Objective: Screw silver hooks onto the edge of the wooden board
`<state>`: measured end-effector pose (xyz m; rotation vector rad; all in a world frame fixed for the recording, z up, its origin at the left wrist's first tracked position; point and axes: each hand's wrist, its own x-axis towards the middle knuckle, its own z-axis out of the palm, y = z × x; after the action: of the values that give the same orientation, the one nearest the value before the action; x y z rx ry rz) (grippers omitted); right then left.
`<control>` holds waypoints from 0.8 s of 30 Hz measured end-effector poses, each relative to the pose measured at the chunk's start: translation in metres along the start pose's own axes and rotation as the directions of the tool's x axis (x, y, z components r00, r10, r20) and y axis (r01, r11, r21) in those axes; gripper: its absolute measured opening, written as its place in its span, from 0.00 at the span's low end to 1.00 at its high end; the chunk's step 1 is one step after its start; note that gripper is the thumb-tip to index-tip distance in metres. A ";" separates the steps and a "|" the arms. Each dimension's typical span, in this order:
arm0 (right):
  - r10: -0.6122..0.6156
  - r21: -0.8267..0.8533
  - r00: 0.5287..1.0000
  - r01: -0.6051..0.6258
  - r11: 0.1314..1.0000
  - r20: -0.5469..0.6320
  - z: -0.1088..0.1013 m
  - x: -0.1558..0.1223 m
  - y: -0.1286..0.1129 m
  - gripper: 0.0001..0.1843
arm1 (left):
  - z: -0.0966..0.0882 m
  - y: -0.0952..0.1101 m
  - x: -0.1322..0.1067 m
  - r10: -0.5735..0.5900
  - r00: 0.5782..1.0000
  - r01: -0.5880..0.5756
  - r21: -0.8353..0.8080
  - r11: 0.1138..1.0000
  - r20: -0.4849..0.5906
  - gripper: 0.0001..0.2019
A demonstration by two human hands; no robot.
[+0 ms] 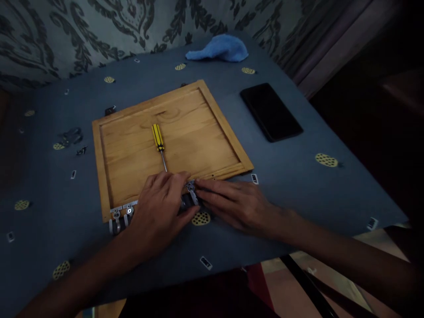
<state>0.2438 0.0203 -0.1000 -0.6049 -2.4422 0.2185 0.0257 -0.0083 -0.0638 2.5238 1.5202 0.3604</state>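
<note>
Panel [172,132] right in the middle of the frame, lying flat on the bench [331,198], and both hands are at its lower edge! Left hand [162,201] lies over that edge, fingers bent, thumb apart from them, just beside the right bracket [191,187]. Right hand [241,203] lies right of it, fingers stretched out close together, their tips up against the same bracket; whether either set of fingers is pinching it, I cannot tell. Further left, here's another bracket [129,211], bright metal at the panel's lower left corner, partly covered by the left hand. And look at the screwdriver [158,138], yellow and black, resting on the panel's face, its shaft pointing down toward the left knuckles! Small metal parts [81,150] sit on the bench at the left of the frame. Over at upper right, a dark phone [271,112], well apart from the hands, and at top centre a crumpled blue cloth [221,48], near the patterned curtain [132,26].
</note>
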 end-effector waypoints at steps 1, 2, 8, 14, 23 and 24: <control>-0.003 0.005 1.000 0.003 1.000 0.010 0.001 -0.001 0.001 0.13 | 0.000 0.000 0.001 -0.007 1.000 0.007 0.001 1.000 0.003 0.25; -0.003 0.005 1.000 0.003 1.000 0.021 0.002 -0.002 0.002 0.13 | 0.000 0.000 0.001 -0.015 1.000 0.015 0.003 1.000 0.005 0.25; -0.011 -0.019 0.999 0.012 1.000 0.042 0.005 -0.007 0.004 0.14 | 0.000 0.000 0.000 -0.001 1.000 0.001 0.003 1.000 -0.005 0.26; -0.026 -0.031 0.993 0.030 0.999 0.117 0.004 -0.008 0.005 0.20 | 0.002 -0.001 -0.002 0.004 1.000 -0.004 -0.006 1.000 -0.015 0.23; -0.037 -0.015 0.990 0.040 0.999 0.134 0.001 -0.003 0.005 0.19 | -0.002 0.000 0.000 -0.015 1.000 0.016 -0.050 0.999 0.021 0.18; -0.039 -0.016 0.989 0.042 0.999 0.142 0.001 -0.003 0.005 0.19 | -0.002 0.000 0.001 -0.009 1.000 0.010 -0.052 0.999 0.020 0.18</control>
<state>0.2474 0.0235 -0.1041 -0.5647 -2.5931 0.2296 0.0254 -0.0078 -0.0616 2.4723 1.4958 0.3670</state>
